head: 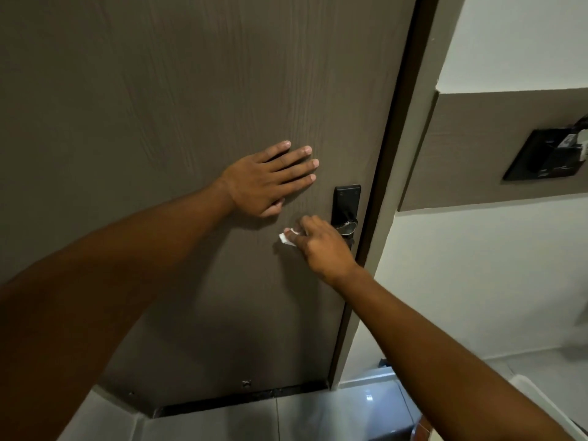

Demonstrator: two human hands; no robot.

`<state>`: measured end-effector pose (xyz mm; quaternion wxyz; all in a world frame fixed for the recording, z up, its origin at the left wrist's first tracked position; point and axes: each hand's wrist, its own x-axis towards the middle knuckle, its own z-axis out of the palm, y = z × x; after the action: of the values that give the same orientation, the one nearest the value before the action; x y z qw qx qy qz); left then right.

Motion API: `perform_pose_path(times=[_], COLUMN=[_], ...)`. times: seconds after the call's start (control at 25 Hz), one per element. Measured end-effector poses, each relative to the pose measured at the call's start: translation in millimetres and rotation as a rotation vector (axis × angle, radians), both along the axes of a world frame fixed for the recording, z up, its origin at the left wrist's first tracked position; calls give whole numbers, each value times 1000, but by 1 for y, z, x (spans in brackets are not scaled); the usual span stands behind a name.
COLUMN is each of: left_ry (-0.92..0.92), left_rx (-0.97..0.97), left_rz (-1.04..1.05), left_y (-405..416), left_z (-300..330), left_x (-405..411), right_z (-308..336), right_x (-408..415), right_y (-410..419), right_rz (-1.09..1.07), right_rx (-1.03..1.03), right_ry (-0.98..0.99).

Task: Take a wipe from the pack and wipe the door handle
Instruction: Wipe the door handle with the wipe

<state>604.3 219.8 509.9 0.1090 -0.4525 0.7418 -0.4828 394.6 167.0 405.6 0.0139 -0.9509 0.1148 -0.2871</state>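
The door handle (345, 226), a dark lever on a black plate (346, 205), sits right of the frame's centre, near the door's edge. The right hand (321, 246) covers most of the lever, fingers curled around a white wipe (286, 239) whose corner sticks out to the left. Just up and left, the left hand (270, 179) lies flat on the brown door (159, 106), fingers spread and gripping nothing. A black wall panel (547, 154) hangs at the right edge. Grey floor tiles (318, 415) fill the bottom.
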Motion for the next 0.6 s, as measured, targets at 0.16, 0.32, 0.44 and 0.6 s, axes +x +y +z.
perform_pose_path(times=[0.16,0.32,0.44,0.6], left_ry=[-16,-19,-10,-10], left_rx=[-15,-20,-21,-20], left_rz=[-8,-14,-27,-28], left_y=[-3,-3,-4,-3], left_z=[-3,-3,-3,-4], left_x=[2,4,3,4], right_z=[-17,-33,-29,-19], right_x=[-17,-43,-36,-28], right_y=[-11,-25,-29,-26], right_rz=[-154,-422,-548,-539], right_rx=[266,719,983,1104], right_ry=[-147,-635,-963,-1075])
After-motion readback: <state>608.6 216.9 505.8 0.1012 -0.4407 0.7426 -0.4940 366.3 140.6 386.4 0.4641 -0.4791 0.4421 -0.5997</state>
